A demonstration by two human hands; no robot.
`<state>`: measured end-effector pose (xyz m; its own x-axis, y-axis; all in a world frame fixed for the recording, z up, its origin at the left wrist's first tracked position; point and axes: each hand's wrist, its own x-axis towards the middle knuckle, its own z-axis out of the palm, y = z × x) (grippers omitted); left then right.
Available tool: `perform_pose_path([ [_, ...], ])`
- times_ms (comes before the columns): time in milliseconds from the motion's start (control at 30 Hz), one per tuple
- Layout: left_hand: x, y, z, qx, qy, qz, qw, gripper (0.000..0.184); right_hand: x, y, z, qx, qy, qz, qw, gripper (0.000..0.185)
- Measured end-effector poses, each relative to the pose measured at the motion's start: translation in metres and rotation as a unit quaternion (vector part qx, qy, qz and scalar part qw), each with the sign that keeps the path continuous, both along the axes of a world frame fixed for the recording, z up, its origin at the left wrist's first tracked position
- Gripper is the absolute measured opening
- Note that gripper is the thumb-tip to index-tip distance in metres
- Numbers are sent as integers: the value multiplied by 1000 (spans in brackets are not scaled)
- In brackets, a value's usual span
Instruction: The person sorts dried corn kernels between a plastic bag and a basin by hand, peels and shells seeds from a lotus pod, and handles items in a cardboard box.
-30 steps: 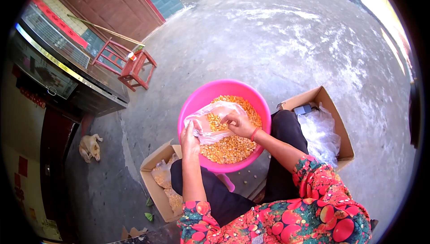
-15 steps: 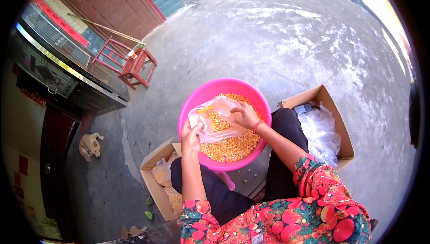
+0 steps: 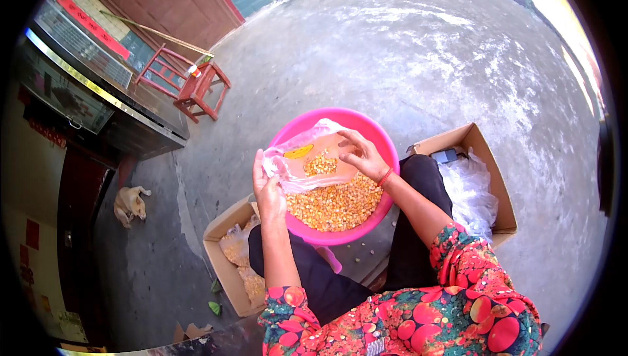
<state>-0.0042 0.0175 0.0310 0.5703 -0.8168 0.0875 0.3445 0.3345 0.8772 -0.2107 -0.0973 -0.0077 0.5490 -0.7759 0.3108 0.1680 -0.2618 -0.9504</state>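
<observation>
Over the pink basin (image 3: 350,117), the left hand (image 3: 269,189) pinches the plastic bag (image 3: 327,143) by its edge; the right hand (image 3: 363,155) has fingers spread. Limp and probably slippery, it seems best gripped at the rim.

A thin, translucent, whitish-pink plastic bag (image 3: 327,144), wrinkled and marked with yellow toward its left, spreads above the far-left part of a round, bright pink basin (image 3: 356,120), where loose yellow-orange corn kernels (image 3: 337,207) lie in a broad layer, exposed nearest.
</observation>
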Motion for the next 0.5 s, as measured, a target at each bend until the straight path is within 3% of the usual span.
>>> perform_pose_path([
  [167, 19, 5, -15, 29, 25, 8, 999, 41, -7, 0, 18, 43, -23, 35, 998, 53],
  [200, 19, 4, -14, 38, 38, 21, 998, 37, -8, 3, 23, -16, -17, -7, 1000, 47],
  [300, 16, 0, -14, 52, 23, 51, 997, 33, -7, -7, 11, 8, -40, -86, 996, 36],
  [333, 14, -1, -15, 57, -5, 68, 996, 33, -4, -9, 8, -16, -45, -197, 979, 16],
  [367, 12, -1, -15, 56, -3, 69, 996, 33, -9, -14, 5, -18, -44, -197, 979, 16],
  [433, 8, 1, -13, 97, -82, 61, 990, 39, -26, -19, 15, 162, -125, 19, 979, 15],
  [467, 6, 1, -12, 96, -80, 62, 990, 39, -25, -13, 17, 173, -110, 88, 975, 18],
  [500, 3, 1, -11, 102, -85, 51, 990, 41, -27, -11, 19, 194, -47, 230, 953, 18],
])
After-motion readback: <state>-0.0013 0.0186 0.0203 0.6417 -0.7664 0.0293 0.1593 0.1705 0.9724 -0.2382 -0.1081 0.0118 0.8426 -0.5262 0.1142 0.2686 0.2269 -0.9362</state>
